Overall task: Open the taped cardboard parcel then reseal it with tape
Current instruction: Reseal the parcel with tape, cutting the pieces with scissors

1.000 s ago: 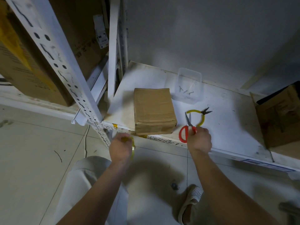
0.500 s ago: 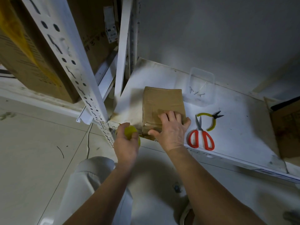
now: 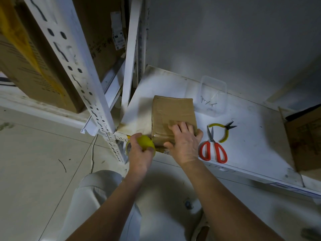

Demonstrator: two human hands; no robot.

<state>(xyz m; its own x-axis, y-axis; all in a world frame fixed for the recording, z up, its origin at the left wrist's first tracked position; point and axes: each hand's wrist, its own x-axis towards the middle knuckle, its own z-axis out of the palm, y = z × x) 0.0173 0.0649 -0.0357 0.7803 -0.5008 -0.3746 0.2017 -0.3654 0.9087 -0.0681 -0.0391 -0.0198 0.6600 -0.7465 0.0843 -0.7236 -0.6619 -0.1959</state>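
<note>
Risk: the brown rectangular cardboard parcel (image 3: 173, 119) overhangs the white shelf (image 3: 243, 145) edge; uneven pressure may tip it off. The right hand (image 3: 184, 141) lies flat, fingers (image 3: 184, 127) spread on the parcel's near top. The left hand (image 3: 139, 152) fingers curl around the yellow tape roll (image 3: 146, 142), just left of the parcel's near corner.
</note>
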